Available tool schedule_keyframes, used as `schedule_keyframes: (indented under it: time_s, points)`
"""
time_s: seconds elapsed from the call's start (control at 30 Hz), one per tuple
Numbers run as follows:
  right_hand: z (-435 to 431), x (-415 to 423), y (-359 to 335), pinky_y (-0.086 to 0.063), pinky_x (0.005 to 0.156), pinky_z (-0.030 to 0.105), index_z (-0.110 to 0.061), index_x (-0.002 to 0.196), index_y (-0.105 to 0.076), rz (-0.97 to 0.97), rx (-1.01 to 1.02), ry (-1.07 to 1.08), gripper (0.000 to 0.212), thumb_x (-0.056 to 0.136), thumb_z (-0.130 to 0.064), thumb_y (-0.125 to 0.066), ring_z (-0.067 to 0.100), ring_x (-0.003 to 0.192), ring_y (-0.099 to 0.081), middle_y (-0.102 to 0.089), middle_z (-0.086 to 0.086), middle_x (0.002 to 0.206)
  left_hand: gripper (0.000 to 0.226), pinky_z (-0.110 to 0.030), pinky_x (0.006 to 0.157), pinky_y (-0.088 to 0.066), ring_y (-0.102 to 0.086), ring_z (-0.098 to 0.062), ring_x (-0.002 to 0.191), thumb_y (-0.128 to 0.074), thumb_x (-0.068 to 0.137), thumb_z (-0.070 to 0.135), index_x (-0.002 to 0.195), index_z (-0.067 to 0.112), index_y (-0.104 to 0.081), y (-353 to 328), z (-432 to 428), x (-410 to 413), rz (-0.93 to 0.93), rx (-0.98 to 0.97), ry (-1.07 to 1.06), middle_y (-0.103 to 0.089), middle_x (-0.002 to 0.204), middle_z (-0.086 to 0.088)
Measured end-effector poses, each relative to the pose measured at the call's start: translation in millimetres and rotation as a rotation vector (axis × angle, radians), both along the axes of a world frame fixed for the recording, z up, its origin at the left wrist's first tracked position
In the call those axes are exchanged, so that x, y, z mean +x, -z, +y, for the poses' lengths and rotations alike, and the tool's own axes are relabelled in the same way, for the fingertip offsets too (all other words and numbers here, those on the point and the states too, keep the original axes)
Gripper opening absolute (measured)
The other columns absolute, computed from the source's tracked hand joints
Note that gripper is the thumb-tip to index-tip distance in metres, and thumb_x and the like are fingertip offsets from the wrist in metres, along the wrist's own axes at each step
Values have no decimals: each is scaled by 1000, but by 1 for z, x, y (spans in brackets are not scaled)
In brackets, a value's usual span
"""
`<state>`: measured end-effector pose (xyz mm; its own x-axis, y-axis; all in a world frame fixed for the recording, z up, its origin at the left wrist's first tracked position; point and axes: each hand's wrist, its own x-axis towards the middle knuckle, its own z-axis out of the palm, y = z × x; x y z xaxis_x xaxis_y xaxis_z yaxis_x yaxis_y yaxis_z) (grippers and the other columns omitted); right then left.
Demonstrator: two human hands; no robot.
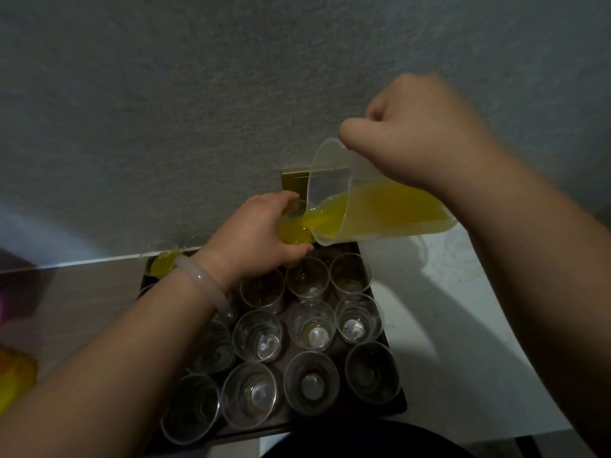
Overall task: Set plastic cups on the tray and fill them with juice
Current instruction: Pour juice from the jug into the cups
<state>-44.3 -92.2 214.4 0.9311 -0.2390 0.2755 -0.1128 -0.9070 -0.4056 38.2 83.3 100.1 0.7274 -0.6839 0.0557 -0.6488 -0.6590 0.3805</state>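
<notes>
A dark tray [398, 399] on the counter holds several clear plastic cups [310, 380], most with nothing in them. My right hand [426, 130] grips the handle of a clear plastic jug [380, 209] tipped to the left, and yellow juice pours from its spout. My left hand [254, 229] holds a cup [294, 234] above the tray's far edge, tilted towards the spout, with juice inside. Another cup with juice [162, 264] stands at the tray's far left corner, partly hidden behind my left wrist.
A grey wall [198, 94] rises right behind the tray. A gold-coloured box [294, 181] stands against it behind the jug. White counter [463, 342] lies to the right of the tray. Blurred orange and pink things [13, 375] sit at the left edge.
</notes>
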Motion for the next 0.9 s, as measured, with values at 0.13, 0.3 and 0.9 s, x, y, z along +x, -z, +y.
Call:
schedule_keyframes:
  time_s: [0.13, 0.3, 0.9]
  points:
    - [0, 0, 0, -15, 47, 25, -16, 49, -32, 10, 1, -1, 43, 80, -35, -52, 15, 44, -20, -24, -1, 47, 84, -25, 103, -37, -44, -11, 126, -77, 71, 45, 143, 21, -39, 0, 0, 0, 19, -8, -7, -49, 138, 4]
    - [2, 0, -1, -16, 47, 26, -15, 49, -32, 15, -23, 8, 43, 81, -36, -52, 16, 44, -21, -25, 0, 48, 85, -30, 105, -40, -45, -11, 126, -76, 71, 48, 143, 23, -38, 0, 0, -1, 24, 4, -7, -49, 138, 4]
    - [-8, -3, 6, -13, 48, 27, -15, 47, -27, -50, 56, -3, 46, 79, -33, -55, 15, 44, -15, -19, -3, 44, 85, -33, 101, -44, -47, -11, 123, -75, 68, 54, 141, 25, -40, -1, -3, 0, -6, 7, -21, -53, 135, 6]
